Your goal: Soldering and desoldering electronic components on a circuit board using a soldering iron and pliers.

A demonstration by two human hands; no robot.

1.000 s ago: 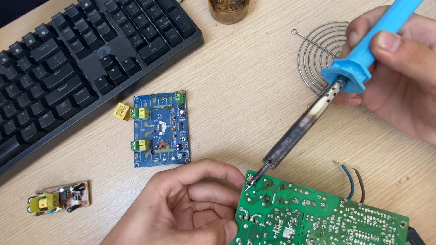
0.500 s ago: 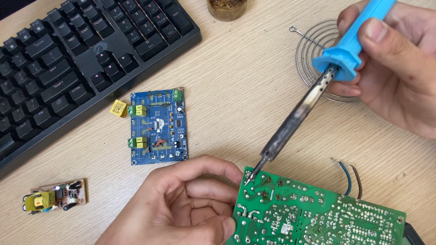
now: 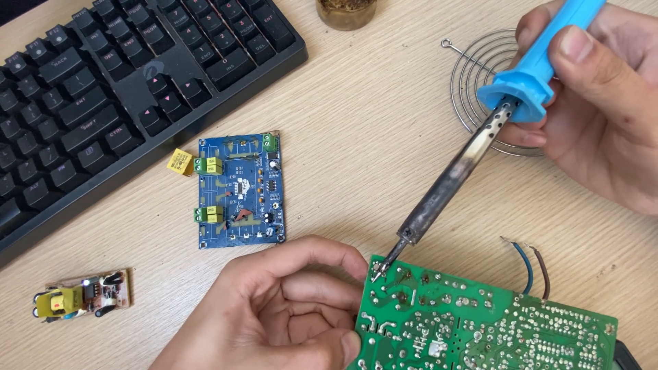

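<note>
Right hand (image 3: 603,116) is gripping the blue soldering iron (image 3: 480,147), tip touching a corner joint of the green circuit board (image 3: 480,329); left hand (image 3: 274,315) is clamping that board's edge. Soldering appears underway, with completion not determinable. Blue board (image 3: 240,188) is lying nearby.

blue iron handle (image 3: 548,58), green pcb (image 3: 480,325), blue pcb (image 3: 240,192), blk keyboard (image 3: 103,89)

No packages, labels, signs or screens.
</note>
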